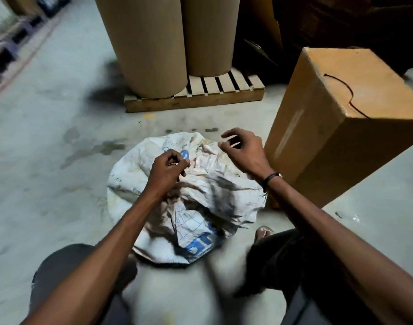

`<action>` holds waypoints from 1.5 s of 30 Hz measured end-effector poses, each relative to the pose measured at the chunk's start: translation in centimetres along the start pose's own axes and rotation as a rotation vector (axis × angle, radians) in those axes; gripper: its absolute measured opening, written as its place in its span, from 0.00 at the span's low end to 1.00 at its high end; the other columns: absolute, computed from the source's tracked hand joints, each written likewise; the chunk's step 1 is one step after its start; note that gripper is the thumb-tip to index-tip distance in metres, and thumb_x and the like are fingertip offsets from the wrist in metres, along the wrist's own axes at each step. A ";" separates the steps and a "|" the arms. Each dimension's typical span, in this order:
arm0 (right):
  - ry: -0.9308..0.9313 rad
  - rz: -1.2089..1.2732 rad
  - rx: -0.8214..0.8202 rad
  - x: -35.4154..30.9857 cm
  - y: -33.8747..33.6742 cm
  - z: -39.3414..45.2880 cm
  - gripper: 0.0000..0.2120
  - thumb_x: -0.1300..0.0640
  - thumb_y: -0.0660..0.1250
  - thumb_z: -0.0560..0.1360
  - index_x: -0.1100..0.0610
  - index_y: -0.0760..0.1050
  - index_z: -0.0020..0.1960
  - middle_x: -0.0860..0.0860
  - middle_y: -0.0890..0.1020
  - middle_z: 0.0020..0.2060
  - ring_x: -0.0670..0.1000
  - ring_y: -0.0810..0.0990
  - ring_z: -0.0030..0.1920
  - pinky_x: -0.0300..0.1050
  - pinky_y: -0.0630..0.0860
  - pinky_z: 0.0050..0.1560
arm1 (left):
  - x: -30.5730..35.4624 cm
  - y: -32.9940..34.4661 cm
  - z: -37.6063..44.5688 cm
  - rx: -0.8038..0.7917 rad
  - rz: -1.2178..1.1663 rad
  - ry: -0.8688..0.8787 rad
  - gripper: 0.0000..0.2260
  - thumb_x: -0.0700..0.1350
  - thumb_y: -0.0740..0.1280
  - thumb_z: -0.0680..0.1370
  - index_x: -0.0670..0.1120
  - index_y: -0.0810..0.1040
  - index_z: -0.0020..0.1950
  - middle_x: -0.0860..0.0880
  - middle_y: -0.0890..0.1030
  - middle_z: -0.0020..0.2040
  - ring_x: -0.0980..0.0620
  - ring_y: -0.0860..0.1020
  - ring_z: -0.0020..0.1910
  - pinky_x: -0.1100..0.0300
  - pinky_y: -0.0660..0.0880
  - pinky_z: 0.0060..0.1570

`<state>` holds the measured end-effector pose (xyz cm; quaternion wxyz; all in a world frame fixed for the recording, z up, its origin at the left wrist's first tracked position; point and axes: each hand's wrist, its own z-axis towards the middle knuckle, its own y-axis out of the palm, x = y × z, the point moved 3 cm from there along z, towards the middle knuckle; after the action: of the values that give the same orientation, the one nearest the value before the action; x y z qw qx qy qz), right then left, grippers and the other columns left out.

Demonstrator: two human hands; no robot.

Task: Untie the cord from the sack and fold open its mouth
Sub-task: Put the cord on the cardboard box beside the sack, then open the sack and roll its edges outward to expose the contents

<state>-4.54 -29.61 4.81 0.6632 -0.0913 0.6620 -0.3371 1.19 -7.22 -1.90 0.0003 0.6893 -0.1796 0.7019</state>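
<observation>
While over sack (200, 184), hands curled.

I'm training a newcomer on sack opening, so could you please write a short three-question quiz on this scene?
1. True or false: the right hand grips the sack.
2. What lies on top of the box? A) a dark cord B) a knife C) a glove
3. Which hand is down on the sack's mouth?

Key: 1. False; it hovers above with loosely curled fingers. 2. A. 3. The left hand, fingers curled at the bunched fabric; what it pinches is unclear.
</observation>
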 end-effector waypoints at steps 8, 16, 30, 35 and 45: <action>-0.066 -0.336 -0.409 0.2 8.3 -1.4 0.18 0.48 0.76 0.75 0.55 0.81 0.62 0.54 0.83 0.56 0.54 0.82 0.51 0.50 0.79 0.58 | -2.4 -7.9 -2.5 0.069 0.191 -0.029 0.07 0.42 0.74 0.78 0.45 0.76 0.45 0.42 0.83 0.42 0.48 0.81 0.34 0.57 0.74 0.37; -0.168 -0.900 -0.603 1.6 12.3 -0.1 0.23 0.56 0.68 0.77 0.59 0.69 0.70 0.61 0.78 0.61 0.64 0.76 0.65 0.53 0.73 0.57 | -3.6 -9.1 -2.2 0.004 0.333 -0.028 0.07 0.46 0.73 0.76 0.52 0.75 0.45 0.54 0.83 0.45 0.56 0.81 0.35 0.62 0.75 0.38; 0.066 -0.200 -0.759 -0.4 13.8 4.8 0.21 0.53 0.86 0.64 0.52 0.74 0.44 0.54 0.83 0.37 0.52 0.77 0.36 0.46 0.74 0.42 | -3.2 -6.8 -2.5 -0.175 0.562 0.019 0.23 0.54 0.75 0.76 0.56 0.72 0.69 0.53 0.80 0.50 0.55 0.81 0.40 0.58 0.78 0.45; 0.032 -0.046 -0.819 -1.1 14.1 4.5 0.18 0.62 0.82 0.70 0.52 0.73 0.43 0.50 0.84 0.32 0.50 0.80 0.35 0.46 0.76 0.41 | -2.4 -5.6 -2.6 -0.093 0.525 -0.054 0.10 0.41 0.69 0.82 0.41 0.82 0.62 0.45 0.80 0.49 0.52 0.76 0.46 0.78 0.68 0.37; -0.066 -0.379 -0.688 -1.7 6.0 3.9 0.27 0.35 0.82 0.62 0.48 0.80 0.54 0.44 0.85 0.53 0.47 0.86 0.51 0.44 0.82 0.53 | -1.7 -6.1 -3.6 0.176 0.544 -0.041 0.04 0.51 0.72 0.79 0.52 0.84 0.51 0.55 0.84 0.42 0.55 0.81 0.39 0.61 0.78 0.41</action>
<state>1.26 -25.37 3.17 0.5409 -0.4396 0.6859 -0.2090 -0.74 -0.20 -2.01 -0.2513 0.6272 -0.2962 0.6751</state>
